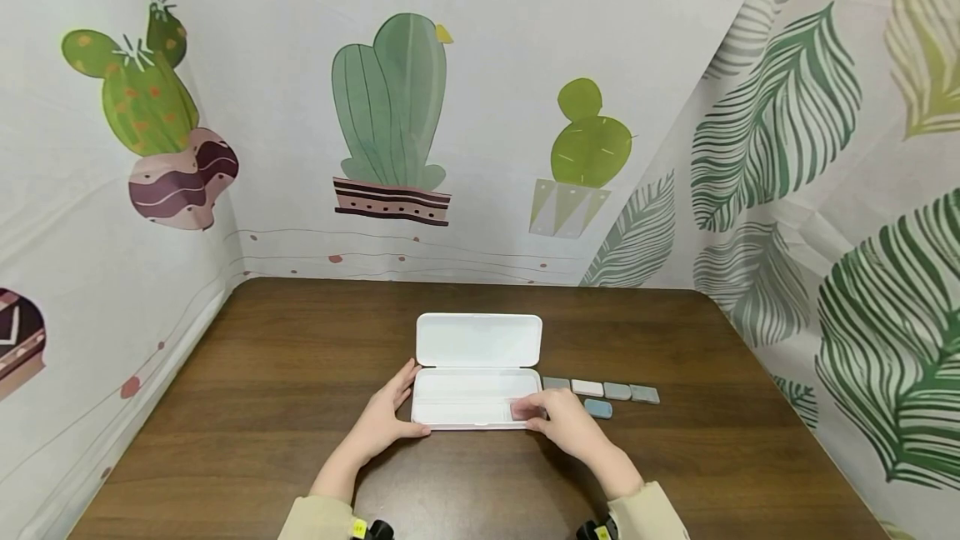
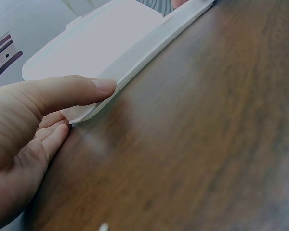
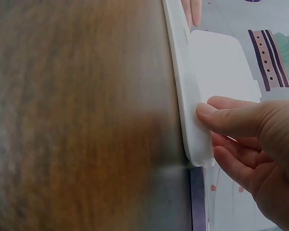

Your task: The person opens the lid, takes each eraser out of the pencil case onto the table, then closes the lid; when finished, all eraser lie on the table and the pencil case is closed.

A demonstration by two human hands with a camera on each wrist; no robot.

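A white pencil case [image 1: 459,421] lies on the table with its lid [image 1: 478,340] raised at the back. My left hand [image 1: 386,415] grips its left end, the thumb along the front edge and the other fingers at the side. Over the right end bends my right hand [image 1: 566,419]; its thumb and index finger pinch at a small pinkish-grey block [image 1: 517,412] inside the case. The fingers partly cover that block. In the right wrist view, the thumb [image 3: 209,111] lies over the front rim of the case [image 3: 183,91].
Right of the case lie several small flat blocks like erasers: a white one [image 1: 587,387], grey ones [image 1: 645,394], and a blue one [image 1: 597,409] nearer the front. Brown wooden table [image 1: 300,373]; patterned cloth [image 1: 495,107] hangs behind and at both sides.
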